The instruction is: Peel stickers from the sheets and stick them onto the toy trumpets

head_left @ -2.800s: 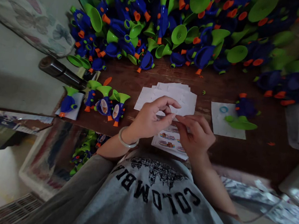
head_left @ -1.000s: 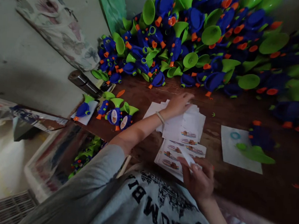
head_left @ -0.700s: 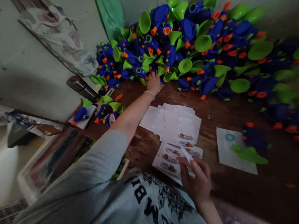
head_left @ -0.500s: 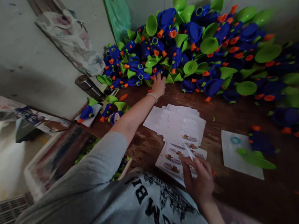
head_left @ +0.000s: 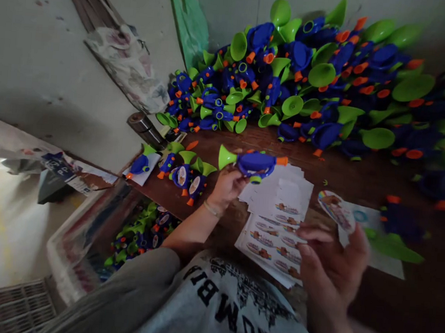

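A blue toy trumpet (head_left: 256, 163) with a green bell and orange mouthpiece is held sideways over the table in my left hand (head_left: 228, 187). My right hand (head_left: 333, 267) has an oval printed sticker (head_left: 337, 209) at its fingertips, tilted up and apart from the trumpet. Between and below the hands lie sticker sheets (head_left: 269, 237) with rows of oval prints, overlapping a stack of white paper sheets (head_left: 293, 190). The sticker's back and the tips of some right-hand fingers are hidden.
A large heap of toy trumpets (head_left: 292, 105) lines the wall. Several more, some with stickers, stand at left, near a dark flask (head_left: 145, 128). Below the table edge, a bin (head_left: 69, 257) holds more trumpets. At right, a dark blue trumpet (head_left: 401, 219) lies by a paper sheet (head_left: 388, 264).
My left hand has come back from the heap with a toy trumpet in it. The right hand has moved slightly right, turning the sticker's printed face into view. The camera view has shifted.
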Tool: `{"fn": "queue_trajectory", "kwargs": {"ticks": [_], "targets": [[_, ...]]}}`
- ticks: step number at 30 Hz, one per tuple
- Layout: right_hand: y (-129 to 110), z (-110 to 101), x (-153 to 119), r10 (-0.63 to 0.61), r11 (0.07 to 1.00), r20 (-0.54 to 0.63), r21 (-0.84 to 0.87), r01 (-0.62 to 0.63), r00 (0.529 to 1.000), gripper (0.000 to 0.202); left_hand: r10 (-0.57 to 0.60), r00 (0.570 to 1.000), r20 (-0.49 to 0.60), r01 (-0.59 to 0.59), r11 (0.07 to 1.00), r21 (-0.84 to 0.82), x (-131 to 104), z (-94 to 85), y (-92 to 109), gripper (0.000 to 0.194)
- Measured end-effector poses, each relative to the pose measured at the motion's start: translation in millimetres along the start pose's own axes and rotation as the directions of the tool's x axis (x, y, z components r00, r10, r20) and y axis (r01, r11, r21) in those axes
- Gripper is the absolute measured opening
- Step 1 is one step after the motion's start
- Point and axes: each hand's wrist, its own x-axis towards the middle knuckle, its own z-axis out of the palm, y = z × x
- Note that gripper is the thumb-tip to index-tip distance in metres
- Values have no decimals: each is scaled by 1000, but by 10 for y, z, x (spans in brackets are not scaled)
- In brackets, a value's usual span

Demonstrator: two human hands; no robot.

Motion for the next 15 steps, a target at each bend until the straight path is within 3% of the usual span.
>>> {"fn": "queue_trajectory", "kwargs": {"ticks": [2, 6, 11, 15], "targets": [[-94, 63, 108, 58, 993, 11, 102, -58, 998, 75, -61, 993, 98, 80, 977, -200, -321, 58, 14, 57], [-176, 236, 282, 42, 984, 14, 174, -44, 999, 72, -153, 979, 136, 185, 945, -268, -677, 229, 64, 67], [-107, 424, 341, 26, 999, -175, 49, -18, 984, 79, 8, 988, 152, 12, 991, -130, -835, 361, 52, 68], [-31, 480, 314, 18, 1000, -176, 5, -17, 984, 79, 86, 982, 167, -66, 990, -121, -941, 324, 78, 51]]}}
